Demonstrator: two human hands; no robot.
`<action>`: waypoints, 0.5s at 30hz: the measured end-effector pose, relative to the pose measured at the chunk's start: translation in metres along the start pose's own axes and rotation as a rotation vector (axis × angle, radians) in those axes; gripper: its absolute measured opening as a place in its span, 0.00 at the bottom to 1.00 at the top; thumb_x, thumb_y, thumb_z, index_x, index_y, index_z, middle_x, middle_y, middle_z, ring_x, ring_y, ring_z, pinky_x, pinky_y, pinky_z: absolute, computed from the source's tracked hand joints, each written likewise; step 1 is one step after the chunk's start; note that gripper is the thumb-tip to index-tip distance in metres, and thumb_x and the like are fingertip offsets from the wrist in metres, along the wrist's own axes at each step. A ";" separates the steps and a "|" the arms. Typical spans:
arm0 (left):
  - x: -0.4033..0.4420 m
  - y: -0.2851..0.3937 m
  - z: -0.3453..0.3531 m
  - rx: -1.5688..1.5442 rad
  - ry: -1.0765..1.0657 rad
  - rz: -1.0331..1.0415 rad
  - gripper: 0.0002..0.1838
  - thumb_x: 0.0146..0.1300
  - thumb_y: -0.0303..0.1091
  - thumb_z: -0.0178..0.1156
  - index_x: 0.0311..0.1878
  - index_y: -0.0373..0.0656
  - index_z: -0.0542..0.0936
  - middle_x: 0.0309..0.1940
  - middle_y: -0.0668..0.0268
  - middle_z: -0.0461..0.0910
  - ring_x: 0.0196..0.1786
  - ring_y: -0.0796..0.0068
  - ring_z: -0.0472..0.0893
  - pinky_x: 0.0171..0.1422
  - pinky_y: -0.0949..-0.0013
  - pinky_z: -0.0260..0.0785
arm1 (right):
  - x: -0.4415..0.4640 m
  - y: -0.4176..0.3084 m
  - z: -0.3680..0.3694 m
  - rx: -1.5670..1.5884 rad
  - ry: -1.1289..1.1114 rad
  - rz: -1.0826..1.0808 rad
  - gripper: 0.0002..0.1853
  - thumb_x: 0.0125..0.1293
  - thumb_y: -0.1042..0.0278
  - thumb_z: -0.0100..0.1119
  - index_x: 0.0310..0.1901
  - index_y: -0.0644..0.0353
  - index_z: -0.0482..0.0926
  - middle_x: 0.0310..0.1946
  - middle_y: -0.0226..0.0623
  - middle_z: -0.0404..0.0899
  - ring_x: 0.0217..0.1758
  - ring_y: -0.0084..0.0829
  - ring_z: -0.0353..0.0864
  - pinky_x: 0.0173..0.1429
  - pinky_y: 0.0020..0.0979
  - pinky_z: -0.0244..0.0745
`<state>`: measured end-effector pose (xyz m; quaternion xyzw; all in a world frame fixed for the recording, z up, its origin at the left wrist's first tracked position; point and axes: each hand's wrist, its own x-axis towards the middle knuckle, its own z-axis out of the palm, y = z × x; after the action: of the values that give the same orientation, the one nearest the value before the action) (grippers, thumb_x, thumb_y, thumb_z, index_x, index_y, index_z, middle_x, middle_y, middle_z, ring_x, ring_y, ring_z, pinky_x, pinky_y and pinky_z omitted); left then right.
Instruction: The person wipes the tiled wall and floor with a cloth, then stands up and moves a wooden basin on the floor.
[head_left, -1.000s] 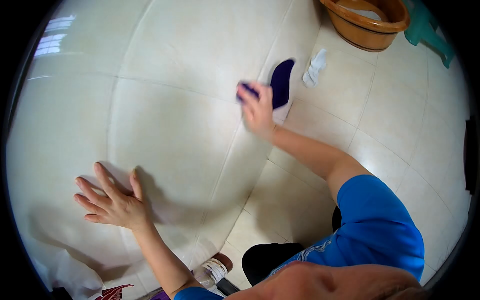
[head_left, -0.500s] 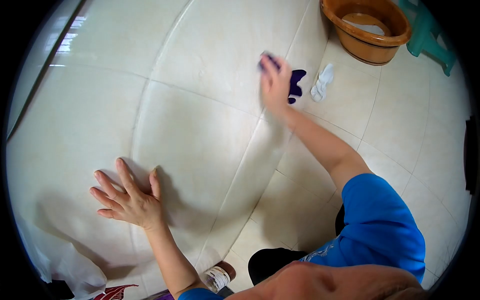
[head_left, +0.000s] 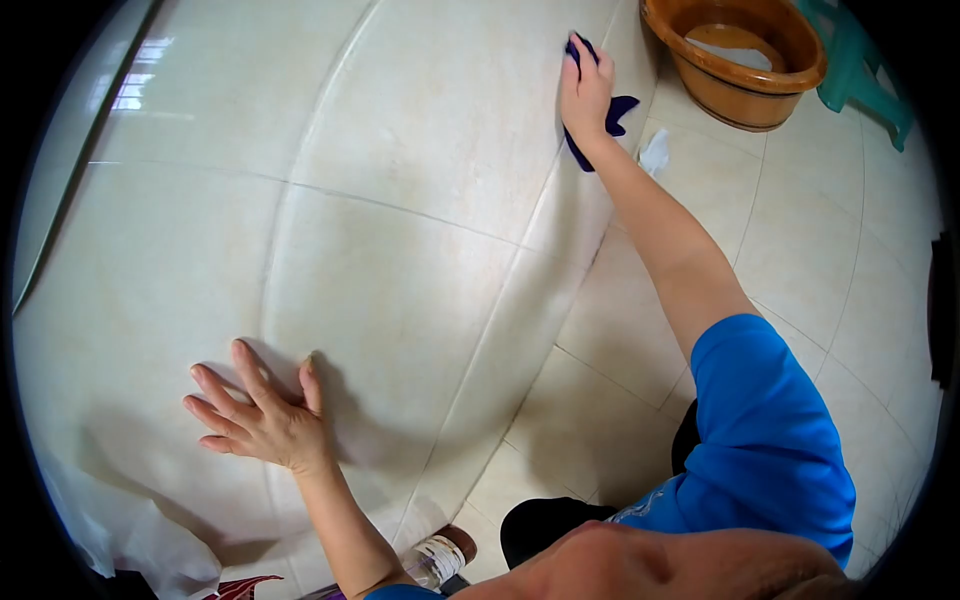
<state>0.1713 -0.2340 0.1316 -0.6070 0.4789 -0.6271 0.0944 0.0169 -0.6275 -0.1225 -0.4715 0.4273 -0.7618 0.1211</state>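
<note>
My right hand (head_left: 586, 98) presses a dark purple cloth (head_left: 580, 150) against the cream tiled ledge (head_left: 430, 130), close to its outer edge. Part of the cloth shows past the fingertips, and a loose flap sticks out by the wrist. At the lower left, my left hand (head_left: 265, 415) lies flat on the same tiles with its fingers spread, holding nothing.
A brown basin (head_left: 735, 75) with something whitish inside stands on the floor beside a green stool (head_left: 865, 80). A white cloth (head_left: 655, 152) lies partly behind my right forearm. Near my left forearm are a jar (head_left: 440, 555) and a white plastic bag (head_left: 150, 545).
My right hand has slid the purple cloth farther away and slightly right, toward the basin. My left hand stays spread in the same place on the tiles.
</note>
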 end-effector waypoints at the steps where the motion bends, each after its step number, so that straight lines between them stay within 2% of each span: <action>1: 0.000 -0.002 0.001 -0.001 0.004 0.010 0.35 0.61 0.68 0.46 0.65 0.57 0.71 0.71 0.54 0.57 0.75 0.49 0.47 0.74 0.47 0.19 | -0.009 -0.001 -0.001 -0.022 -0.009 0.041 0.18 0.64 0.73 0.52 0.56 0.59 0.74 0.51 0.51 0.69 0.53 0.47 0.69 0.60 0.39 0.64; 3: -0.001 0.000 0.002 -0.002 0.011 0.007 0.35 0.62 0.67 0.46 0.65 0.57 0.71 0.71 0.53 0.57 0.75 0.49 0.47 0.74 0.48 0.19 | -0.045 -0.056 -0.023 0.060 -0.073 -0.017 0.19 0.63 0.74 0.52 0.56 0.63 0.73 0.52 0.51 0.67 0.54 0.47 0.68 0.59 0.38 0.64; 4: -0.001 -0.001 0.002 -0.003 0.006 0.009 0.35 0.62 0.67 0.46 0.65 0.57 0.71 0.71 0.53 0.57 0.75 0.49 0.47 0.74 0.47 0.18 | -0.073 -0.080 -0.030 0.176 -0.156 0.008 0.23 0.57 0.72 0.57 0.57 0.61 0.72 0.51 0.52 0.67 0.55 0.49 0.66 0.61 0.44 0.61; 5: -0.001 -0.002 0.002 -0.002 0.001 0.011 0.35 0.62 0.67 0.46 0.65 0.57 0.71 0.71 0.53 0.57 0.75 0.49 0.47 0.74 0.47 0.18 | -0.096 -0.102 -0.042 0.264 -0.262 -0.046 0.24 0.54 0.72 0.59 0.56 0.59 0.74 0.52 0.51 0.67 0.54 0.48 0.66 0.60 0.45 0.61; 7: -0.001 -0.001 0.002 0.008 0.004 0.004 0.35 0.61 0.67 0.46 0.65 0.57 0.71 0.70 0.54 0.57 0.75 0.48 0.47 0.74 0.47 0.17 | -0.111 -0.141 -0.060 0.359 -0.425 -0.258 0.25 0.50 0.73 0.60 0.54 0.56 0.77 0.53 0.49 0.66 0.53 0.45 0.67 0.58 0.44 0.63; 9: -0.001 -0.001 0.001 -0.005 -0.006 0.007 0.35 0.61 0.67 0.47 0.65 0.57 0.71 0.70 0.54 0.57 0.75 0.48 0.48 0.74 0.47 0.17 | -0.087 -0.171 -0.057 0.455 -0.498 -0.396 0.22 0.47 0.76 0.60 0.49 0.55 0.81 0.49 0.42 0.70 0.51 0.39 0.69 0.53 0.39 0.66; 11: -0.002 -0.001 0.002 -0.004 -0.021 -0.003 0.35 0.60 0.68 0.47 0.65 0.58 0.71 0.70 0.54 0.57 0.75 0.48 0.48 0.74 0.47 0.17 | -0.033 -0.210 -0.032 0.545 -0.379 -0.576 0.21 0.47 0.73 0.62 0.48 0.50 0.82 0.48 0.37 0.72 0.49 0.38 0.70 0.50 0.37 0.67; 13: -0.003 -0.001 0.002 -0.027 -0.012 -0.019 0.35 0.60 0.68 0.47 0.64 0.58 0.72 0.70 0.54 0.57 0.75 0.48 0.48 0.74 0.46 0.17 | -0.001 -0.209 -0.006 0.449 -0.178 -0.586 0.21 0.48 0.71 0.62 0.47 0.47 0.83 0.46 0.36 0.74 0.48 0.38 0.71 0.49 0.35 0.68; 15: -0.002 0.000 0.001 -0.021 -0.016 -0.021 0.35 0.60 0.68 0.47 0.64 0.58 0.72 0.70 0.54 0.57 0.75 0.49 0.48 0.74 0.46 0.17 | 0.035 -0.194 0.002 0.382 -0.099 -0.499 0.17 0.51 0.72 0.61 0.46 0.49 0.83 0.46 0.38 0.74 0.47 0.39 0.71 0.50 0.36 0.68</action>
<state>0.1730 -0.2331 0.1300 -0.6179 0.4781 -0.6183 0.0852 0.0424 -0.5311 0.0480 -0.5670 0.1412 -0.8107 0.0375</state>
